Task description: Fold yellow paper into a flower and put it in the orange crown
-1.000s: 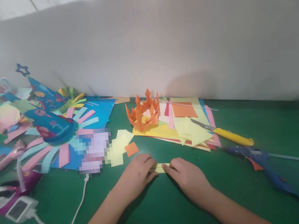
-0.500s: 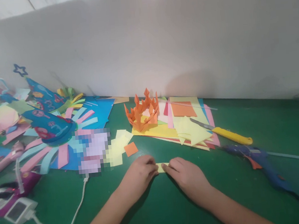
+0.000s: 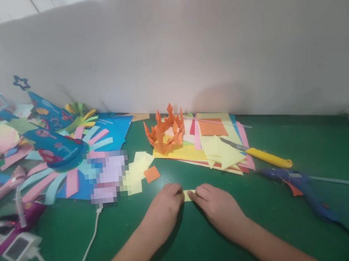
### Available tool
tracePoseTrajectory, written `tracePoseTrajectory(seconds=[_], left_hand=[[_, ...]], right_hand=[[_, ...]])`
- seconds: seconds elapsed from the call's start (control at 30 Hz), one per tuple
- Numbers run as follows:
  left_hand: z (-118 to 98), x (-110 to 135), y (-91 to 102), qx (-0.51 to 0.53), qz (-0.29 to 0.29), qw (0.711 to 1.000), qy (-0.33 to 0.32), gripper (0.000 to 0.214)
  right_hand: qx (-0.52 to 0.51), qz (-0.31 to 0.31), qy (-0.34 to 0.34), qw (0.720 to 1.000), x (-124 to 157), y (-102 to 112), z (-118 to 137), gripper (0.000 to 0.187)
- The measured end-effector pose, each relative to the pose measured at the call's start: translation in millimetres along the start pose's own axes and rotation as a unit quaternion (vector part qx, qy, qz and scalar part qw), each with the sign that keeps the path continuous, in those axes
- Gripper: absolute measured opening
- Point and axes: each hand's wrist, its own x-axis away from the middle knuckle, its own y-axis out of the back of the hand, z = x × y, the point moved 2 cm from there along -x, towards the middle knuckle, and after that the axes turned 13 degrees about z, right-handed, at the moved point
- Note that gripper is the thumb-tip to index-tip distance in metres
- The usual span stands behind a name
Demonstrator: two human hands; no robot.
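A small pale yellow piece of paper [image 3: 188,195] lies on the green table between my hands, its ends covered by my fingers. My left hand [image 3: 166,204] is closed on its left end, fingers curled together. At the right end, my right hand [image 3: 216,203] pinches the paper, with the thumb stretched along it. Just beyond my left hand is a small orange paper square [image 3: 152,174]. A folded orange paper crown [image 3: 165,129] stands farther back, on top of stacked coloured sheets.
Right of centre, a yellow-handled craft knife [image 3: 267,157] rests partly on pale yellow papers [image 3: 223,152]. A blue glue gun [image 3: 308,193] with its cord lies at the right. On the left are blue decorated cone hats [image 3: 60,146], a white cable [image 3: 88,247] and a blurred-out lilac object [image 3: 112,176].
My left hand has shifted very slightly and now sits a little more over the paper's left end. The view has drifted slightly; the paper stays in both hands.
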Motion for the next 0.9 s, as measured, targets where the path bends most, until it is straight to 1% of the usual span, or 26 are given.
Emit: tracePoseTrajectory(seconds=[0.17, 0.3, 0.57, 0.63, 0.77, 0.9], left_hand=[[0.1, 1.2, 2.8, 0.015, 0.001, 1.000, 0.017, 0.024], [-0.4, 1.6, 2.7, 0.011, 0.012, 1.000, 0.012, 0.025], [-2.9, 1.6, 0.3, -0.022, 0.023, 0.999, -0.005, 0.023], [-3.9, 0.8, 1.2, -0.041, 0.024, 0.999, -0.015, 0.023], [-7.1, -0.9, 2.8, -0.069, 0.016, 0.997, -0.035, 0.024], [-10.2, -1.5, 2.1, -0.057, 0.006, 0.997, -0.057, 0.024]], right_hand=[[-0.018, 0.008, -0.007, 1.000, -0.5, 1.0, -0.2, 0.029], [-0.041, 0.016, -0.010, 0.999, -1.3, 2.4, -3.4, 0.028], [-0.021, 0.017, -0.023, 0.999, 1.7, 4.1, -0.5, 0.028], [-0.044, 0.020, -0.033, 0.998, 2.9, 3.7, -1.9, 0.028], [-0.137, 0.019, -0.037, 0.990, 5.4, 2.3, -8.6, 0.023], [-0.168, 0.032, -0.035, 0.985, 5.6, 1.0, -12.0, 0.024]])
